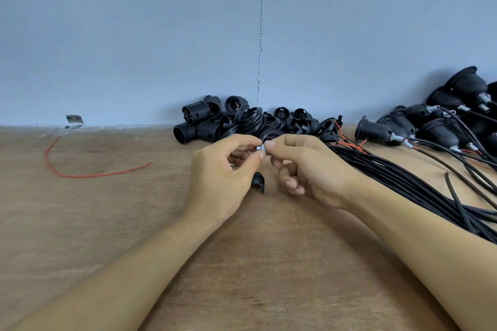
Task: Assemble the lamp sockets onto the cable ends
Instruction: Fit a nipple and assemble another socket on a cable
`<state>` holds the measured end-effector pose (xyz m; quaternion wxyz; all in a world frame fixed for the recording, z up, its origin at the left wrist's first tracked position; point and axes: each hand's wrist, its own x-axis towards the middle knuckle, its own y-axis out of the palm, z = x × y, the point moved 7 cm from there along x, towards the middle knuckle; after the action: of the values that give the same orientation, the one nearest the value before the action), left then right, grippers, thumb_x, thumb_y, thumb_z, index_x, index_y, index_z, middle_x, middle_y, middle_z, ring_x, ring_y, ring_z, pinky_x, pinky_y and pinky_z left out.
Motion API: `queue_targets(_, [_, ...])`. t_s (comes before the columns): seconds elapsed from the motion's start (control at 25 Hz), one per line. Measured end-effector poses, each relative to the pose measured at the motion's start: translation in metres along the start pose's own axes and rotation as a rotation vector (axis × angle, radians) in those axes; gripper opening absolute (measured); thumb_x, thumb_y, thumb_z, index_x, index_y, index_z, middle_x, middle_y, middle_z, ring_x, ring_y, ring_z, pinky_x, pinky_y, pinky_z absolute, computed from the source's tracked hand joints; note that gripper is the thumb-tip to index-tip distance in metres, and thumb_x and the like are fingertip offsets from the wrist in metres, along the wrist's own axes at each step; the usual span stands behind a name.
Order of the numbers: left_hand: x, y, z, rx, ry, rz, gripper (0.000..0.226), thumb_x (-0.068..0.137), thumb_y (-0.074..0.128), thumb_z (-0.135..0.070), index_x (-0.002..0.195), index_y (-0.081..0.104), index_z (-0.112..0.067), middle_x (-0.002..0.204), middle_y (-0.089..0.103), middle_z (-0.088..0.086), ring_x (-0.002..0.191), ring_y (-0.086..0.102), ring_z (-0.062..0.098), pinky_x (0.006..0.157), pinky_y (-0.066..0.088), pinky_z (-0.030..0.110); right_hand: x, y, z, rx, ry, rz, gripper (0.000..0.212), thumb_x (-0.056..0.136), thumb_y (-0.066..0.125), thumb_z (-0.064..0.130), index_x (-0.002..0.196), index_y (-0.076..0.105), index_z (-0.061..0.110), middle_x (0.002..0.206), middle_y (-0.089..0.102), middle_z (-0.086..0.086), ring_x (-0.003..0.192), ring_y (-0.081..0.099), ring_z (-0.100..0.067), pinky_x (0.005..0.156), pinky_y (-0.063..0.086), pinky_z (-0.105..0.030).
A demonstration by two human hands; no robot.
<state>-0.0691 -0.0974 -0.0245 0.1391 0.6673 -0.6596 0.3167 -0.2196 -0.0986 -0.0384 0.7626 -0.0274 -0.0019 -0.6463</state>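
Head view, the only one.

Both hands are up over the table, meeting mid-frame. The left hand pinches a small metal fitting between thumb and forefinger. The right hand pinches the same piece from the other side, its spare fingers curled under. Narrow two-sided grip, probably to turn or seat one half against the other (looks like a threaded nipple, too small to confirm).

No cable visibly runs into the fitting. A black cap piece sits just below the left fingers. Can't tell whether it's held or lying on the wood.

Stock is laid out within reach:
- The loose socket parts are heaped against the wall, just beyond the hands.
- The cable bundle fans out beside the right forearm.
- The finished sockets, already on their cables, are stacked far right, apart from the raw parts.

A stray red wire lies well to the left, and a bracket sits at the wall edge. Neither is in play.

My read: early sub-step on one socket.
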Motion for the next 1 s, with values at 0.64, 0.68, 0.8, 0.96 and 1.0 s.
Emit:
queue_targets(0.64, [0.000, 0.001, 0.004, -0.006, -0.020, -0.002, 0.035, 0.082, 0.082, -0.004, 0.110, 0.073, -0.023, 0.091, 0.074, -0.018, 0.079, 0.070, 0.003, 0.073, 0.052, 0.012, 0.003, -0.005, -0.003, 0.048, 0.013, 0.061, 0.012, 0.096, 0.061, 0.019, 0.088, 0.065, 0.011, 0.067, 0.057, -0.004, 0.044, 0.046, -0.015, 0.038, 0.034, -0.021])
queue_targets(0.68, [-0.001, 0.002, 0.004, -0.006, -0.016, -0.002, 0.035, 0.082, 0.082, -0.004, 0.111, 0.073, -0.022, 0.089, 0.075, -0.016, 0.080, 0.070, 0.004, 0.073, 0.052, 0.013, 0.003, -0.005, -0.004, 0.042, 0.018, 0.059, 0.015, 0.096, 0.060, 0.021, 0.086, 0.066, 0.011, 0.067, 0.056, -0.004, 0.044, 0.046, -0.015, 0.038, 0.033, -0.021])
queue_targets(0.8, [-0.001, 0.002, 0.002, 0.014, 0.012, -0.005, 0.037, 0.082, 0.082, -0.004, 0.113, 0.073, -0.021, 0.091, 0.075, -0.011, 0.080, 0.070, 0.006, 0.074, 0.054, 0.015, 0.003, -0.005, -0.005, 0.025, 0.029, 0.054, 0.022, 0.097, 0.060, 0.027, 0.088, 0.069, 0.009, 0.064, 0.054, -0.003, 0.044, 0.045, -0.015, 0.038, 0.032, -0.021])
queue_targets(0.96, [0.000, 0.004, 0.004, 0.086, -0.034, 0.056, 0.046, 0.078, 0.085, -0.027, 0.119, 0.065, -0.031, 0.100, 0.072, -0.018, 0.084, 0.067, 0.004, 0.071, 0.052, 0.015, 0.003, -0.008, -0.004, 0.035, 0.020, 0.018, 0.024, 0.097, 0.060, 0.023, 0.077, 0.070, 0.013, 0.065, 0.055, -0.003, 0.044, 0.044, -0.016, 0.038, 0.032, -0.022])
queue_targets(1.0, [0.000, 0.004, 0.007, 0.167, -0.070, 0.096, 0.051, 0.074, 0.083, -0.043, 0.119, 0.060, -0.037, 0.102, 0.068, -0.020, 0.085, 0.065, 0.003, 0.071, 0.049, 0.015, 0.003, -0.010, -0.003, 0.037, 0.014, -0.005, 0.022, 0.097, 0.060, 0.021, 0.079, 0.069, 0.011, 0.065, 0.055, -0.004, 0.044, 0.044, -0.016, 0.038, 0.033, -0.022])
